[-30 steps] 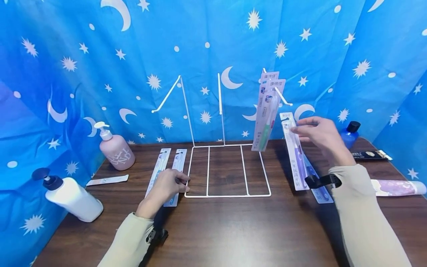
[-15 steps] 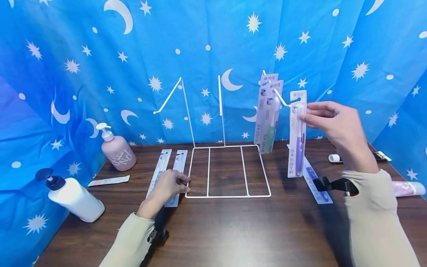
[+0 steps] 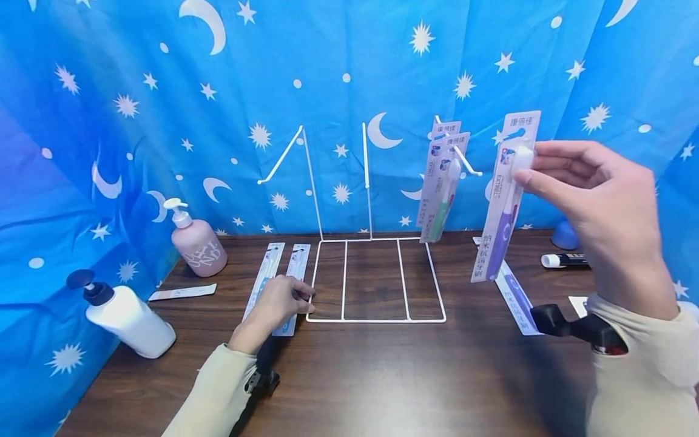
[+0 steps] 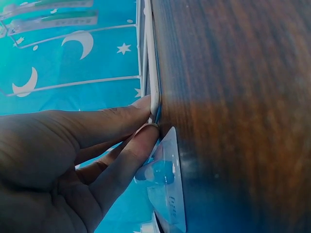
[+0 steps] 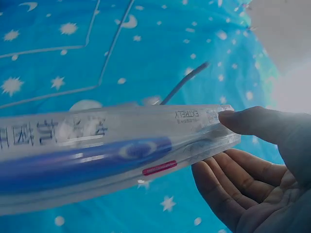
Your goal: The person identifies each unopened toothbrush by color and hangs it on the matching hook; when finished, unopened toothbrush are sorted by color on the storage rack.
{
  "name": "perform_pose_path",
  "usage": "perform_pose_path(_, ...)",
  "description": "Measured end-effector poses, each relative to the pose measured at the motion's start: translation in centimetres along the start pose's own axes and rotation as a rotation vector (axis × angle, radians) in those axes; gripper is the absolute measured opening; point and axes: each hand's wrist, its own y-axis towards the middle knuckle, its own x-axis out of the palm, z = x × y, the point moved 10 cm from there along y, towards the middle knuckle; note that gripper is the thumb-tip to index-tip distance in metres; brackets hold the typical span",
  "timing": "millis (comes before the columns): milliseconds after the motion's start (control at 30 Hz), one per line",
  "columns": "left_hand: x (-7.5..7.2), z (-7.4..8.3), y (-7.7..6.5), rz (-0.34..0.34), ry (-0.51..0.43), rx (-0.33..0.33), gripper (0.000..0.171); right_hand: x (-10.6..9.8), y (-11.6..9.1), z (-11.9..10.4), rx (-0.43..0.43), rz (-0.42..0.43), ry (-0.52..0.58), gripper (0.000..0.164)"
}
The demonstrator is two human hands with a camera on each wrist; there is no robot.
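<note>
In the head view my right hand [image 3: 606,206] pinches a packaged purple toothbrush [image 3: 505,206] by the upper right edge of its pack. The pack hangs tilted above the table, to the right of the rack's right hook. The right wrist view shows thumb and fingers on the pack's end [image 5: 214,116]. My left hand [image 3: 275,306] grips the front left corner of the white wire rack [image 3: 377,321]; in the left wrist view the thumb and a finger close on the wire [image 4: 153,92]. Two packs, the front one a green toothbrush [image 3: 441,212], hang on the right hook [image 3: 464,158].
Two packaged blue toothbrushes [image 3: 297,261] lie left of the rack, partly under my left hand. Another purple toothbrush pack [image 3: 516,297] lies at the right. A pink pump bottle [image 3: 199,246] and a white pump bottle [image 3: 133,321] stand left. A black tube [image 3: 565,261] lies right.
My right hand has lifted the purple toothbrush pack off the table, up and to the right, nearer the camera. My left hand has stayed at the rack's corner.
</note>
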Motion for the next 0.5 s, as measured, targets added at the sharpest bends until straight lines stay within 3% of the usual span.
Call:
perform_pose_path(233,-0.1,-0.1,-0.1,0.001,-0.005,-0.008,0.024,0.7,-1.9,-3.9,-0.080,0.017,-0.086,0.044)
perform_pose_path(367,0.0,-0.2,-0.1,-0.005,0.004,-0.004,0.024,3.2,-3.4,-6.2,-0.155,-0.067,-0.099,0.042)
perform_pose_path(500,0.0,0.0,0.0,-0.001,0.010,0.012,0.025,6.2,-4.5,-6.8,-0.163,-0.181,-0.061,0.043)
